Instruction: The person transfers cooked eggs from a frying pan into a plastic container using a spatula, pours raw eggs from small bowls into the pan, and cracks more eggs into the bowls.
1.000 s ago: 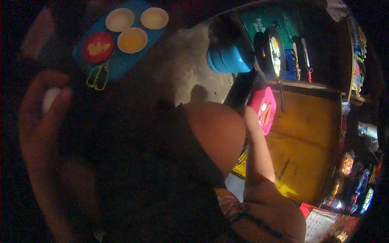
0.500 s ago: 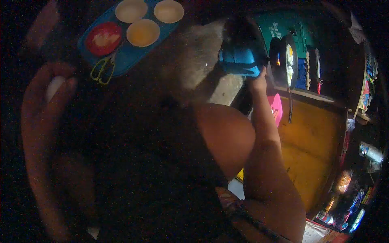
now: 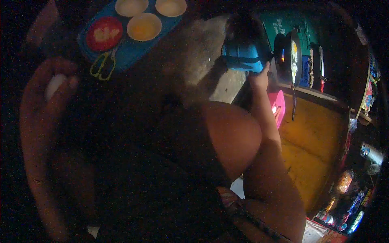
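Note:
At the left, my left hand (image 3: 48, 91) is closed round a white egg (image 3: 58, 85), its fingers curled over the shell. My right hand (image 3: 259, 79) reaches up to a blue object with dark bands (image 3: 245, 58) and grips its lower edge; deep shade hides the kind of object. Above the egg, towards the top, a blue tray (image 3: 129, 54) holds pale bowls (image 3: 171, 7), one of them a bowl with yellow liquid (image 3: 144, 28). A red bowl (image 3: 104, 34) with pale pieces in it and scissors (image 3: 103, 67) with yellow-green handles are on the tray too.
A black frying pan (image 3: 299, 60) with fried egg (image 3: 294, 67) is over a flame at the right. Near my right forearm is a pink item (image 3: 277, 106), beside an orange-brown panel (image 3: 312, 150). A green crate (image 3: 279, 26) stands behind. My bare knee (image 3: 231, 135) is between my arms.
The view has shifted slightly, so the pan and shelf appear a little further right. Both hands keep their holds, with the egg still in my left hand.

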`<state>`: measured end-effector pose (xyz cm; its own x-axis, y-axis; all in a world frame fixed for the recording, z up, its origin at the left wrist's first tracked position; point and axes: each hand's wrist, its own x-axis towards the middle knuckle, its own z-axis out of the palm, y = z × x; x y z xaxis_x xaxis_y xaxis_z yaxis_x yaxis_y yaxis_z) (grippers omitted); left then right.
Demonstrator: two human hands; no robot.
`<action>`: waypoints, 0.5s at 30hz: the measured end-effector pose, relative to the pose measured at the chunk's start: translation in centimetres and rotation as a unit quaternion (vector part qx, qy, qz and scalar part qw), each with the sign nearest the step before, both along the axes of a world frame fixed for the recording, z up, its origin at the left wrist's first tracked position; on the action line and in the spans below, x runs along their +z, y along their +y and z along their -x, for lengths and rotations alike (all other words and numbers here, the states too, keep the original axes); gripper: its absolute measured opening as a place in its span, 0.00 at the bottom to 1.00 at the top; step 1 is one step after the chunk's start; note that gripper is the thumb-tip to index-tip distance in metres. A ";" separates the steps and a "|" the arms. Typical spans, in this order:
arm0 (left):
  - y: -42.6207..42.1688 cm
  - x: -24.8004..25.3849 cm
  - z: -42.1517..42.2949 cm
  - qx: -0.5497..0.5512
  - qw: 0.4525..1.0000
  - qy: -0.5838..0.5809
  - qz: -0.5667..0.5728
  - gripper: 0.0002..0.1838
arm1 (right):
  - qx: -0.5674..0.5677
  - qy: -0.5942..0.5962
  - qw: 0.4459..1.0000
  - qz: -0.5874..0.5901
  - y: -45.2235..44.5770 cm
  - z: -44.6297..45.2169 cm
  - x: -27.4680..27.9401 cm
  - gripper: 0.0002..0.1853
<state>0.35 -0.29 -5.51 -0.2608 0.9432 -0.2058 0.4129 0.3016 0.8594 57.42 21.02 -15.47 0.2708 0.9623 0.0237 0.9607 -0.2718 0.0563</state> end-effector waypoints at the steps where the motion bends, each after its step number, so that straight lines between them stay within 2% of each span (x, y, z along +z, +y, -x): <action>1: -0.1 0.0 0.0 -0.001 1.000 -0.003 -0.005 0.10 | 0.010 -0.008 1.000 0.017 0.5 -0.5 0.2 0.49; 3: -0.2 -0.1 0.0 -0.002 1.000 -0.001 -0.013 0.10 | 0.025 0.000 0.999 0.039 0.9 -0.3 0.5 0.45; 6: -0.2 0.0 -0.1 -0.001 1.000 0.010 -0.023 0.10 | 0.017 0.016 0.998 0.059 0.5 0.9 0.9 0.45; 9: -0.5 1.0 -1.5 -0.003 0.996 -0.022 -0.084 0.10 | 0.025 0.039 0.999 0.013 -0.3 1.1 -0.1 0.44; 12: -0.2 -0.2 -0.3 -0.003 0.999 0.003 -0.046 0.11 | -0.040 0.014 0.999 -0.001 -0.3 1.7 -0.1 0.44; 15: -0.2 -1.0 0.2 0.011 1.000 0.018 -0.009 0.11 | 0.001 0.010 0.997 -0.081 0.5 -0.2 -0.9 0.45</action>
<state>0.18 -0.46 -6.53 -0.2889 0.9404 -0.1794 0.4363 0.2962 0.8497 57.65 21.48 -16.33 0.2707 0.9470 0.1732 0.9618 -0.2737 -0.0069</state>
